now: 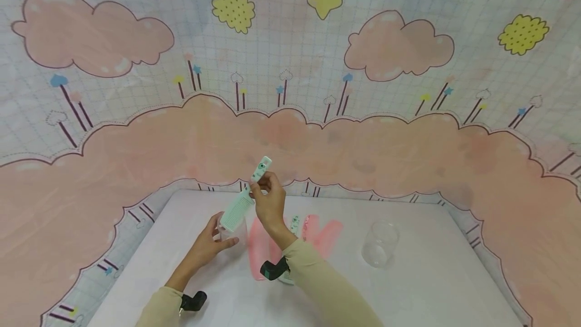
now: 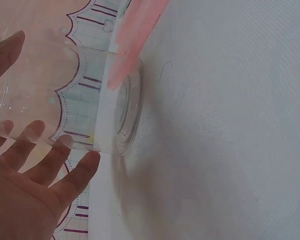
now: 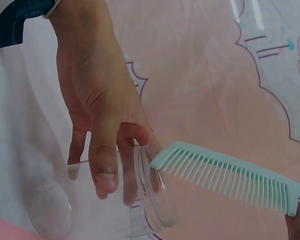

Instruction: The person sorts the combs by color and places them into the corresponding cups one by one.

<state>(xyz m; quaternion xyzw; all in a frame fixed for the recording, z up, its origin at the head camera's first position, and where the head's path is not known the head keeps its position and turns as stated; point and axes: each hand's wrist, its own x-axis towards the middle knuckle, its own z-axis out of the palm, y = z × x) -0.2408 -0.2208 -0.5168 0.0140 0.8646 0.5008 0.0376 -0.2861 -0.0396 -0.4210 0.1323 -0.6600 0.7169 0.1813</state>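
My left hand (image 1: 206,245) holds a clear plastic jar (image 3: 82,200), thumb on one side and fingers spread along the other. The jar's base (image 2: 132,107) is at or very close to the white tabletop. My right hand (image 1: 271,203) pinches a mint-green comb (image 1: 237,211) by its patterned handle, between thumb and fingers. Toothed part downward, the comb slants to the jar's mouth. Its tip (image 3: 162,159) lies at the jar's rim in the right wrist view; whether it is inside, I cannot tell.
Several pink combs (image 1: 257,251) lie on the white table (image 1: 327,296) behind the right forearm, with another mint-green comb (image 1: 295,224) among them. A second clear jar (image 1: 380,244) is on the right. Behind the table hangs a cloud-patterned cloth (image 1: 290,150).
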